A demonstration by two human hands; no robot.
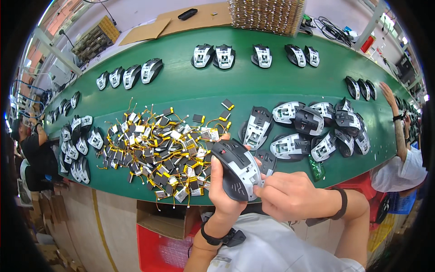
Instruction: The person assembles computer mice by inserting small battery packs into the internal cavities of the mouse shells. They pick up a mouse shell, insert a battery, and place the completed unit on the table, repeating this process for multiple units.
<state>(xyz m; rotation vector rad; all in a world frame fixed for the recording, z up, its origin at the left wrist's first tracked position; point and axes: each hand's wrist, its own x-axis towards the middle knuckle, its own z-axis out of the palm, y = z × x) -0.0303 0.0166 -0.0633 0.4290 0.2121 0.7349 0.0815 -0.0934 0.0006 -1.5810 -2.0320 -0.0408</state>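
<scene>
My left hand (220,190) is wrapped round a partly assembled computer mouse (235,168), black and white with an open slot, held tilted above the bench's near edge. Against the lower right end of this mouse, my right hand (287,195) has its fingers pinched together; whatever sits between the fingertips is hidden. Left of my hands lies a big heap of small battery packs (158,154) with yellow tape and thin wires. Just beyond the held mouse another opened mouse (257,129) rests on the green bench, and a dark mouse part (266,159) lies partly behind my hand.
More opened mice (290,146) are clustered at the right, beside a green bag (316,168). Several mice (225,56) stand in groups along the green conveyor (176,81). A red crate (156,254) and cardboard box (161,220) sit below the edge. Co-workers' arms (398,131) show at both sides.
</scene>
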